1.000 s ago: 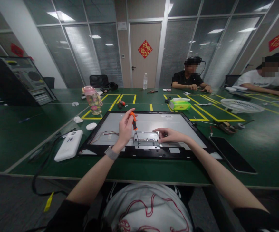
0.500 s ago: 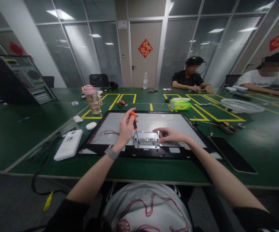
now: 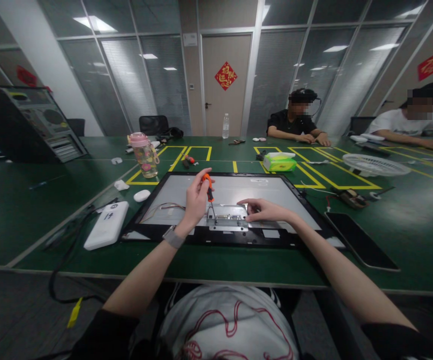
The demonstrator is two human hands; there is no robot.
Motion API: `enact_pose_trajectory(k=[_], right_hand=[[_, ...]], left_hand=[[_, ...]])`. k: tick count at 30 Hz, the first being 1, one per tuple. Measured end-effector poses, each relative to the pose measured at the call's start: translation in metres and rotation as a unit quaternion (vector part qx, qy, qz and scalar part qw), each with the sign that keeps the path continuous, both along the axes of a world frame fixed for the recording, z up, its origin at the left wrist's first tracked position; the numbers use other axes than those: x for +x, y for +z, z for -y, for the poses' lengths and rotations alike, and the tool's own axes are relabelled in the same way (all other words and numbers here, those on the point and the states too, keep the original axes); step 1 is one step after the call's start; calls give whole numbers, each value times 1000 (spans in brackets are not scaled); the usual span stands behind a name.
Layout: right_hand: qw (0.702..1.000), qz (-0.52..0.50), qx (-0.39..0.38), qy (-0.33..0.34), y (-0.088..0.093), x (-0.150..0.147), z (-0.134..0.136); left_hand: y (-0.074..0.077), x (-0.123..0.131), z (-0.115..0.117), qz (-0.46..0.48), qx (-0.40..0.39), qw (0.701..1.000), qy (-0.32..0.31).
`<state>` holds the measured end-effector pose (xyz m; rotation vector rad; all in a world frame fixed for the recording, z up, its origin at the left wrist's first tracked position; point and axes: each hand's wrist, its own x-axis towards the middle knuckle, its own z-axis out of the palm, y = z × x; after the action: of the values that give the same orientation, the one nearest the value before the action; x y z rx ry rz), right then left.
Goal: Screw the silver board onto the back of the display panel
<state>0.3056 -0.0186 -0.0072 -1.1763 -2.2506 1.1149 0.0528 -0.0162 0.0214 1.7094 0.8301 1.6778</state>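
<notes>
An orange-and-black screwdriver [image 3: 209, 191] is pinched in the fingers of my left hand [image 3: 196, 199]. Its shaft slants down, with the tip at the left front of a metal bracket [image 3: 227, 209] that carries port connectors. My right hand [image 3: 267, 209] grips the bracket's right end with curled fingers; some fingertips are hidden. Under both hands lies a large display panel [image 3: 284, 194], silver-backed in a black frame, flat on the table. Thin wires [image 3: 164, 206] run across the panel left of my left hand.
Left of the panel are a white power bank [image 3: 107, 226], a white case [image 3: 141, 195] and a pink-lidded bottle [image 3: 143, 156]. A black phone [image 3: 361, 241] lies to the right. Beyond the panel stands a green tissue pack [image 3: 279, 162]. Two people sit across the green table [image 3: 216, 262].
</notes>
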Motion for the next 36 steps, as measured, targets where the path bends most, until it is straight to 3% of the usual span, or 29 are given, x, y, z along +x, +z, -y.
enact_pose_trajectory(k=[13, 36], right_hand=[[1000, 0, -1, 1, 0, -1, 0], [1000, 2, 3, -1, 0, 0, 0]], left_hand=[[-4, -3, -4, -14, 24, 998, 53], [-4, -3, -4, -20, 23, 998, 54]])
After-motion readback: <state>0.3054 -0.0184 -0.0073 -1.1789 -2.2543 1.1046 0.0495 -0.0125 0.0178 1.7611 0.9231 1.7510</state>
